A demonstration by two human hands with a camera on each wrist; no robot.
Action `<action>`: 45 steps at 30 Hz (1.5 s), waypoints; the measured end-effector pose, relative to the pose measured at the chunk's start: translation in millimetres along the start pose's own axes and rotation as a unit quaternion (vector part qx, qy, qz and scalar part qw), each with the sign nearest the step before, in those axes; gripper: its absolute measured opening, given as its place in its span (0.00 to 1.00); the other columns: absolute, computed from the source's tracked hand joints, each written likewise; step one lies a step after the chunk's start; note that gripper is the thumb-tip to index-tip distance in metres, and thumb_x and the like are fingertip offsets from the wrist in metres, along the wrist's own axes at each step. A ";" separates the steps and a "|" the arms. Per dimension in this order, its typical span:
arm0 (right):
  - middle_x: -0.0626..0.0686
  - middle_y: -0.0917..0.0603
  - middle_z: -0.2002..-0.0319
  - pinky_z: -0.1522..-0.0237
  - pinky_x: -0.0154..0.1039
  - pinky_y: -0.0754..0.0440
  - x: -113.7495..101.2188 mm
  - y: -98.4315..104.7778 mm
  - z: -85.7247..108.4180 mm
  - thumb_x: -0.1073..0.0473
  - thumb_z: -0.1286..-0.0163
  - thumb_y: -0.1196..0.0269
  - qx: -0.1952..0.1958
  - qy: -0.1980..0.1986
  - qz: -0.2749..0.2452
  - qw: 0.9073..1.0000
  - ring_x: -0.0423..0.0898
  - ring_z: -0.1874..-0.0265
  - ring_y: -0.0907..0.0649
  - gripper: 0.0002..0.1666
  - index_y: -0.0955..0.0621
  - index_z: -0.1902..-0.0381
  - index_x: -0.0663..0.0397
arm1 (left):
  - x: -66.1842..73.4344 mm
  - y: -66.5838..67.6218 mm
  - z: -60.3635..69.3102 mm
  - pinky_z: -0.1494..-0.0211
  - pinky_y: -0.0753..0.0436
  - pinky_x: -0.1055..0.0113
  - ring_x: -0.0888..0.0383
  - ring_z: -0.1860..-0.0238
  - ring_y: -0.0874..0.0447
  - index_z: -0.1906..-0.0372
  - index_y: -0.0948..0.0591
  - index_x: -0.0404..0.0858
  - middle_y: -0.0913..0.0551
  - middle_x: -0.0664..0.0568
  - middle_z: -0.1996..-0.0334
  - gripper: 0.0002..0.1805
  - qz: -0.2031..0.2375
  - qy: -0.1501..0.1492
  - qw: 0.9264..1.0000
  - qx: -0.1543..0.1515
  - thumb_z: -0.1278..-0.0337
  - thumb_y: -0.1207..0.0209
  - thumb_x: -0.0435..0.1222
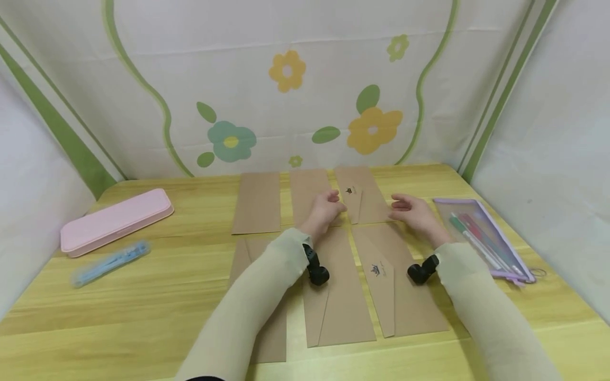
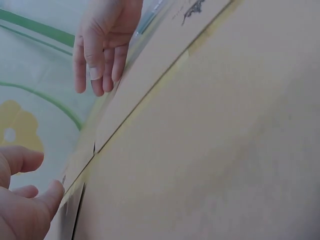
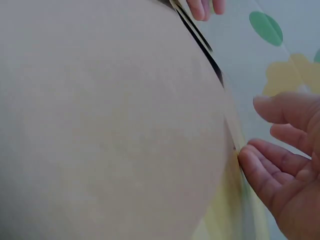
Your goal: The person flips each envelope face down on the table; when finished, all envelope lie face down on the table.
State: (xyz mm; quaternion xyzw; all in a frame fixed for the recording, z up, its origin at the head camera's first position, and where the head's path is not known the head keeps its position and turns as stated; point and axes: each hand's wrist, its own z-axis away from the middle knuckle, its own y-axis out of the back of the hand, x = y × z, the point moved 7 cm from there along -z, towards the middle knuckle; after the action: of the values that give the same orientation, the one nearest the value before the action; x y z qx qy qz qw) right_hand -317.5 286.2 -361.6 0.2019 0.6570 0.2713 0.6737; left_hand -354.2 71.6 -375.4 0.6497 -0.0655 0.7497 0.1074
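My left hand (image 1: 324,212) and right hand (image 1: 414,216), fingers relaxed and holding nothing, flank a brown envelope (image 1: 370,203), contact unclear. Five more envelopes (image 1: 259,203) lie left of my hands or nearer me, completing two rows of three; laying-out looks done, perhaps only straightening remains.

A dark crown emblem (image 1: 375,270) marks the flap (image 1: 385,296) of the near right brown envelope (image 1: 407,296), faint script (image 1: 384,269) beside it too small to read. A similar dark mark (image 1: 349,191) stands on the far right brown envelope (image 1: 371,200); no words or numbers are legible.
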 end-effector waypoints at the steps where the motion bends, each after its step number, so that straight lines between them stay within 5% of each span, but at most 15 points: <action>1: 0.70 0.31 0.40 0.41 0.53 0.31 1.4 0.8 -0.3 0.61 0.34 0.42 -0.004 0.000 -0.002 1.000 0.62 0.40 0.31 0.36 0.42 0.32 0.66 | -0.4 -1.5 -0.1 0.41 0.27 0.64 0.48 0.39 0.32 0.35 0.34 0.32 0.31 0.39 0.39 0.32 0.002 0.002 1.000 0.001 0.50 0.42 0.23; 11: 0.71 0.34 0.38 0.57 0.20 0.27 4.9 -3.1 -3.0 0.67 0.35 0.43 -0.041 -0.007 -0.096 0.994 0.62 0.38 0.33 0.38 0.45 0.31 0.68 | -4.9 -10.9 -0.1 0.45 0.24 0.66 0.48 0.40 0.31 0.36 0.34 0.31 0.30 0.40 0.39 0.32 -0.016 0.016 1.000 -0.010 0.51 0.44 0.22; 16: 0.71 0.34 0.39 0.57 0.21 0.26 4.3 -7.2 -6.3 0.70 0.38 0.41 -0.036 -0.004 -0.116 0.993 0.61 0.38 0.33 0.38 0.44 0.32 0.70 | -6.0 -12.6 -1.2 0.42 0.26 0.66 0.49 0.38 0.32 0.36 0.34 0.31 0.31 0.40 0.38 0.32 0.002 0.023 1.000 -0.019 0.50 0.45 0.22; 25: 0.68 0.35 0.37 0.58 0.20 0.27 9.2 -12.6 -7.5 0.71 0.37 0.42 -0.015 -0.024 -0.158 0.987 0.58 0.39 0.33 0.37 0.42 0.33 0.68 | -8.9 -7.9 -1.7 0.40 0.28 0.66 0.50 0.39 0.31 0.39 0.30 0.30 0.28 0.40 0.41 0.29 0.054 0.042 0.997 0.021 0.51 0.44 0.21; 32: 0.69 0.36 0.37 0.56 0.20 0.26 8.1 -14.2 -7.2 0.71 0.36 0.43 -0.011 -0.020 -0.172 0.985 0.60 0.37 0.34 0.36 0.43 0.33 0.69 | -8.0 -7.8 0.3 0.44 0.26 0.70 0.55 0.42 0.27 0.41 0.28 0.33 0.24 0.46 0.44 0.26 0.077 0.008 0.996 0.046 0.48 0.46 0.22; 45: 0.67 0.32 0.38 0.52 0.26 0.24 -8.6 -23.6 -13.8 0.68 0.38 0.40 -0.034 -0.003 -0.133 0.991 0.59 0.39 0.31 0.34 0.38 0.35 0.68 | 2.0 1.5 -2.7 0.49 0.23 0.70 0.55 0.49 0.24 0.44 0.26 0.30 0.22 0.44 0.48 0.26 0.165 -0.044 0.982 0.084 0.53 0.45 0.17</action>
State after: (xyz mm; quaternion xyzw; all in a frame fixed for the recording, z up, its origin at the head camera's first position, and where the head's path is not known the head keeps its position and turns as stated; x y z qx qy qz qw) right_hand -328.8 261.4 -370.5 0.0907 0.6662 0.2014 0.7123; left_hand -357.4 70.9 -373.8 0.6695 -0.1129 0.7303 -0.0754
